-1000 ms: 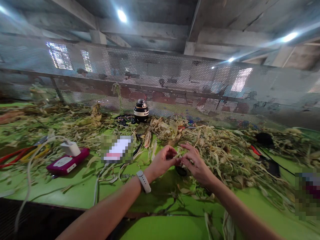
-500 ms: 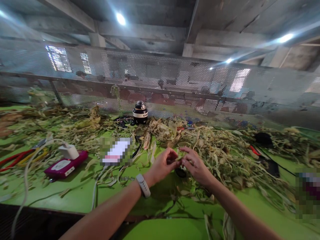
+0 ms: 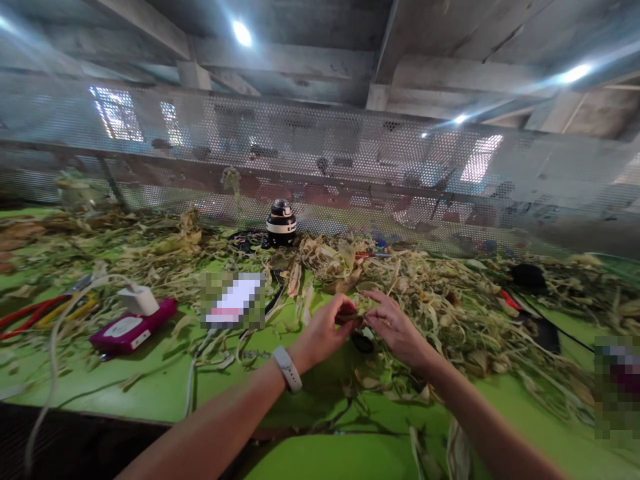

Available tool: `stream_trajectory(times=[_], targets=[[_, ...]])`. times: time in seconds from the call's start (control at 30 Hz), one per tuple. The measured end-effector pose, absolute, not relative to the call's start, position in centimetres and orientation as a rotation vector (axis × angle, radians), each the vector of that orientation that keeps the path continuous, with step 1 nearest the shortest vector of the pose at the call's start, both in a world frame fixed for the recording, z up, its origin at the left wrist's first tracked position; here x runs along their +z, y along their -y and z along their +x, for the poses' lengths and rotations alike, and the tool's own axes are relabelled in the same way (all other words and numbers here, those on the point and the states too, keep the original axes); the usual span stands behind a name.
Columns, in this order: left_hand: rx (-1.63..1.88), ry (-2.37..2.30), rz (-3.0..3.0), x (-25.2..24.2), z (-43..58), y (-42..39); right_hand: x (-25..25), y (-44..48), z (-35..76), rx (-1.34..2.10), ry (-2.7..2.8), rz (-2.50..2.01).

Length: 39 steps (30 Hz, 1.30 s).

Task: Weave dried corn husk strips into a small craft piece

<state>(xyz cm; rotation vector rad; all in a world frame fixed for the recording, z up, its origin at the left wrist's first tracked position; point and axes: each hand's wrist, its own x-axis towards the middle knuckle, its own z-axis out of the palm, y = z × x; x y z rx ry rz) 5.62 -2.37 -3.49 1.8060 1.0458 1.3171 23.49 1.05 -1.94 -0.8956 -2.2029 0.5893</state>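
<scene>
Working with both hands close together above the green tabletop (image 3: 155, 385), the person has a small plant piece (image 3: 364, 307) at the fingertips, just in front of the heap of dried leaves and stalks (image 3: 430, 307). On the left hand (image 3: 323, 330), the thumb and forefinger appear pinched together on the piece. The right hand (image 3: 397, 327) has its fingers bent towards the same spot, but I cannot tell whether that grip touches the piece or stands slightly apart. Handling something so small calls for a light, steady left pinch near its edge, with the right fingertips working from the opposite side; dry plant matter would probably tear or crumble under a hard squeeze.

A dark round object (image 3: 363, 343) lies right below the fingers and could hide anything dropped. Loose stalks reach the right forearm and might catch on it. Left of the hands are a pixelated, screen-like object (image 3: 235, 300), a magenta box (image 3: 133, 328) with a white adapter (image 3: 139, 301) on it, a looping white cable (image 3: 54, 347) and red-handled cutters (image 3: 35, 310). Behind stands a black bottle (image 3: 281, 223) before a perforated metal screen (image 3: 320, 157). Far right, a dark flat object (image 3: 541, 332) sits among the stalks.
</scene>
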Motion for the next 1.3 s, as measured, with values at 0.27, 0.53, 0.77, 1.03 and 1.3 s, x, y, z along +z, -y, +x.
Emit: stream_trajectory(times=[0.27,0.53,0.77,1.03,1.3], targets=[[1.305,-1.052,1.989,-3.4,5.5,2.5,-2.6,-0.6,23.0,0.415,2.139,-0.992],[1.372,-1.078,1.737,-3.4,5.5,2.4,-2.3,-0.6,23.1,0.532,2.072,-0.934],[1.42,-0.978,1.318,-3.2,5.3,1.7,-1.5,-1.3,23.8,0.595,1.847,-0.869],[1.361,-0.798,1.001,-2.4,5.0,1.9,-1.0,-2.6,24.8,0.928,1.686,-0.981],[1.37,-0.776,0.912,-2.3,5.0,2.0,-0.9,-2.0,24.1,1.11,1.566,-1.08]])
